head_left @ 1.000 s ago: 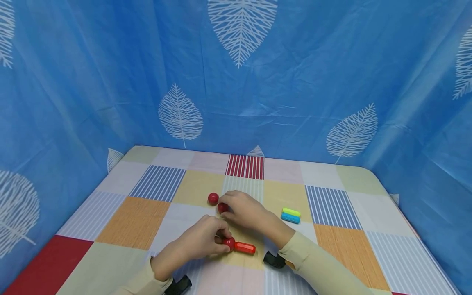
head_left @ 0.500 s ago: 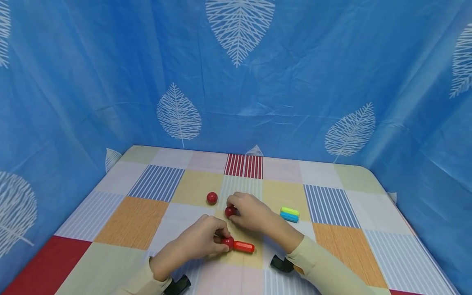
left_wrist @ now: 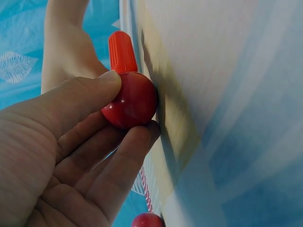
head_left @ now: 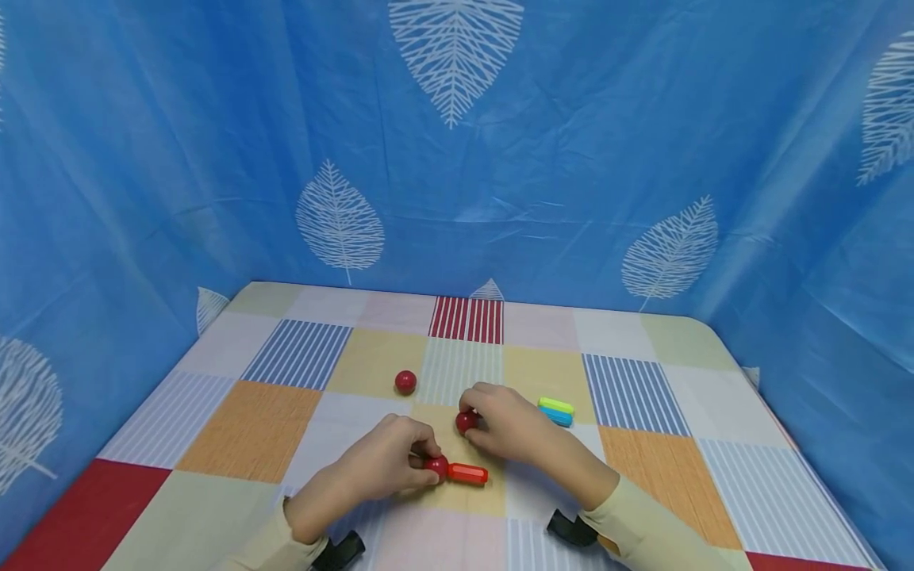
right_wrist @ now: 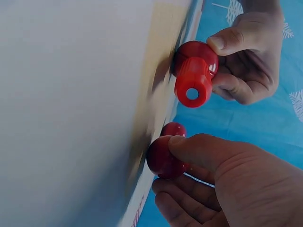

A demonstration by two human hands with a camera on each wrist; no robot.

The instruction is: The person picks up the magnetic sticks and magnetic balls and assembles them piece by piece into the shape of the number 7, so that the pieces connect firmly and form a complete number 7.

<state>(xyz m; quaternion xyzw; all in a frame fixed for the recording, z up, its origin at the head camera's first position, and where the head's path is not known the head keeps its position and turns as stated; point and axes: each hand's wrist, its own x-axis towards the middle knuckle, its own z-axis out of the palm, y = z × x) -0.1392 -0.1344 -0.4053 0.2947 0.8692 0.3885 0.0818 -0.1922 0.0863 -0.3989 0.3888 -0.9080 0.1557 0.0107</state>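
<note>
My left hand [head_left: 391,456] pinches a glossy red ball [left_wrist: 135,106] between thumb and fingers, low over the cloth. A short red ribbed rod [head_left: 468,474] sticks out from that ball's right side; a hole shows in the rod's free end in the right wrist view. Just beyond the rod, my right hand [head_left: 510,424] holds a second red ball [right_wrist: 165,158] between thumb and fingertips, close over the tablecloth. This ball and the rod are apart. A third red ball [head_left: 405,382] sits farther back to the left, touched by neither hand.
A yellow rod [head_left: 556,405] and a blue rod [head_left: 557,417] lie side by side to the right of my right hand. The table carries a patchwork cloth [head_left: 250,420]. A blue curtain [head_left: 535,159] with white leaves stands behind and along both sides.
My right hand has drawn its red ball to the right and nearer, away from the third ball. The left hand keeps its grip on the ball with the rod. The head view has shifted slightly.
</note>
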